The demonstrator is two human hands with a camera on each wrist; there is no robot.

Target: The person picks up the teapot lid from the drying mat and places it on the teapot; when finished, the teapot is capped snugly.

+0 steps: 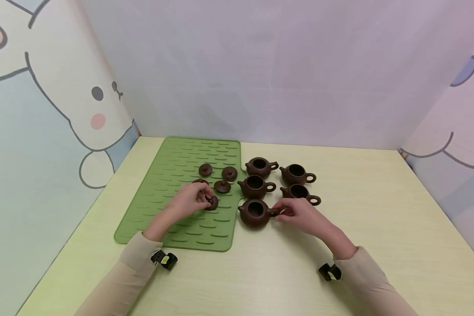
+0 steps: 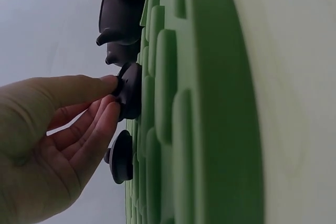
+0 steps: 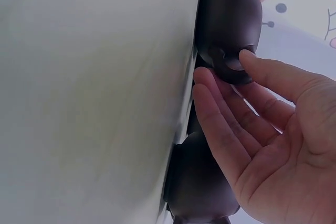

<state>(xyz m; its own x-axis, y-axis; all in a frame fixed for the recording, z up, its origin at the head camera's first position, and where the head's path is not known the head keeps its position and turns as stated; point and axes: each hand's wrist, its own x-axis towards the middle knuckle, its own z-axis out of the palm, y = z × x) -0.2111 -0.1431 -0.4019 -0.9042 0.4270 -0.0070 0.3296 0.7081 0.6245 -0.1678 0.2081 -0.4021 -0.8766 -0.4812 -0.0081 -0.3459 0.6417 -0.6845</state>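
My left hand (image 1: pixel 186 199) pinches the knob of a small dark brown teapot lid (image 1: pixel 212 204) on the green mat. In the left wrist view, thumb and fingertips meet at that lid's knob, and the lid (image 2: pixel 132 95) stays close against the mat. Another lid (image 2: pixel 122 157) lies beside it. Over on the right, my right hand (image 1: pixel 306 216) holds the loop handle of the nearest lidless teapot (image 1: pixel 253 223) between thumb and fingers. The right wrist view shows this teapot (image 3: pixel 231 17) standing on the table, its handle partly covered by fingers.
More lids (image 1: pixel 229 174) lie on the ribbed green mat (image 1: pixel 181 240), one partly behind my left hand. Several open brown teapots (image 1: pixel 260 169) stand close together at the mat's right edge, spouts pointing left. The pale table (image 1: pixel 379 197) ends at a back wall.
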